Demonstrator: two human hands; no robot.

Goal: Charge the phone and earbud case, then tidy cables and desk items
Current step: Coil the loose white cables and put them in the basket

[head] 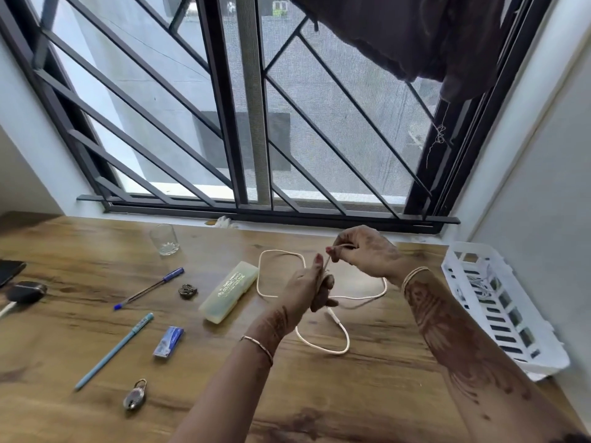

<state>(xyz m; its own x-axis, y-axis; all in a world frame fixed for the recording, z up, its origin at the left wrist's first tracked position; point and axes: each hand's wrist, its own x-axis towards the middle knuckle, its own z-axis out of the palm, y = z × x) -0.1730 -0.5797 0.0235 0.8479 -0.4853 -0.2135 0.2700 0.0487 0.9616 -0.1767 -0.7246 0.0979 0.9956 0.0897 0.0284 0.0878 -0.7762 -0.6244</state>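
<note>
1. Head view, looking down on a brown wood-grain desk (351,398) under a barred window.
2. Noted a thin white charging cable (281,251) lying in loose loops at centre right of the desk, with one part lifted between both hands.
3. Logged left hand (315,287) raised above the desk, fingers curled narrowly round a gathered part of the cable.
4. Logged right hand (361,251) just beyond the left, thumb and fingertips pinching the same cable; short run drawn straight between the two hands.
5. Found a translucent pale-yellow rectangular plastic box (228,292) lying flat, just beside the left edge of the upper cable loop.
6. Left of the box: a small dark brown lump (187,290), a clear ballpoint pen with blue cap (150,287), and an upright clear drinking glass (164,239) nearer the window.
7. Nearer the desk front, each apart: a light blue pen (115,350), a small blue packet (168,341), a grey metal padlock (136,394).
8. Far left edge: a black phone (9,271), partly cut off; just beside it a dark rounded case (27,292) with a white plug at its near end.
9. Far right, against the wall: a white slotted plastic basket (540,359) holding thin white wires.
</note>
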